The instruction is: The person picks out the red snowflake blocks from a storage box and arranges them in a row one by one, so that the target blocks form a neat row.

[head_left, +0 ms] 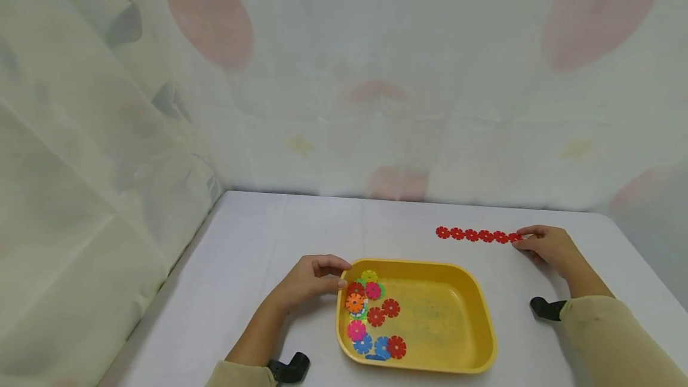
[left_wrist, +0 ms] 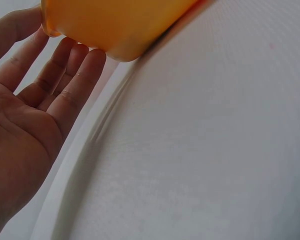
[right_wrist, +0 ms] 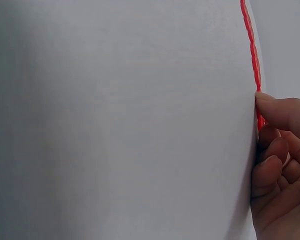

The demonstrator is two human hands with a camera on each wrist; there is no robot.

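Head view: right hand (head_left: 545, 246) is pinching the near end of the red disc chain (head_left: 475, 235); left hand (head_left: 312, 279), fingers relaxed, is touching the yellow tray (head_left: 478, 321).

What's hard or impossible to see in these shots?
- Red chain, head view: its right end is hidden under the right hand.
- Yellow tray, left wrist view: cut off by the top edge; its contents are unseen.
- Left hand, head view: whether its fingers touch the tray's rim is unclear.
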